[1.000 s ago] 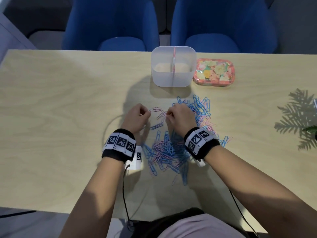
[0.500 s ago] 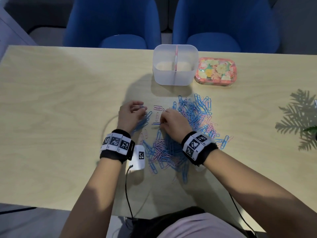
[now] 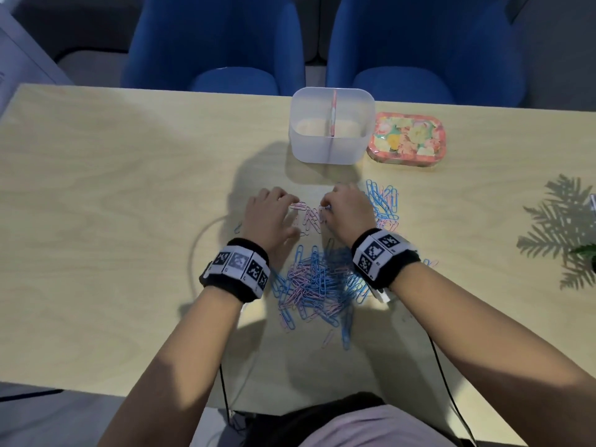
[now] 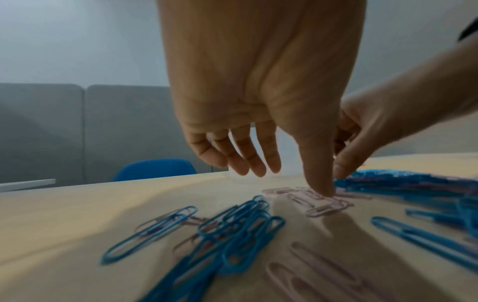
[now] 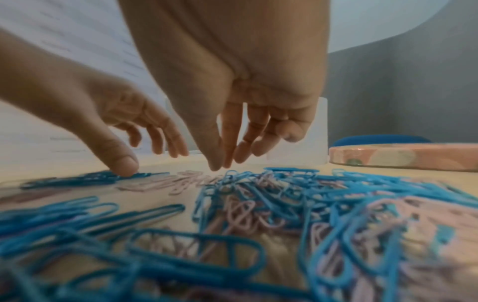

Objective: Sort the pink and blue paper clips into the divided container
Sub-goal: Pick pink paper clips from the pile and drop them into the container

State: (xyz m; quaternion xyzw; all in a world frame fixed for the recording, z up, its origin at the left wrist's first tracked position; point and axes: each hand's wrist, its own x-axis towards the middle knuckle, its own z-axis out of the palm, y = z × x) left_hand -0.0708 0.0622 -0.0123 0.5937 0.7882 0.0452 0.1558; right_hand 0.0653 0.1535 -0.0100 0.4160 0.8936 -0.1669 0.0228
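Observation:
A mixed pile of pink and blue paper clips (image 3: 317,282) lies on the table between my wrists. Several pink clips (image 3: 308,219) lie apart between my two hands. My left hand (image 3: 285,201) hangs over them with relaxed, spread fingers; its thumb tip (image 4: 324,192) touches the pink clips (image 4: 323,204). A few blue clips (image 4: 232,226) lie under its palm. My right hand (image 3: 327,206) hovers low, thumb and forefinger tips together (image 5: 220,165) just above the pink clips (image 5: 186,179); I see nothing between them. The translucent divided container (image 3: 332,146) stands beyond both hands.
A flowered tin (image 3: 407,137) sits right of the container. More blue clips (image 3: 383,201) spread to the right of my right hand. Two blue chairs (image 3: 219,46) stand behind the table's far edge. A plant's leaves (image 3: 583,250) reach in at the right edge.
Both hands have shifted a little toward the container and to the right. The pink clips now lie gathered between them, and the blue ones near the left hand lie under its palm.

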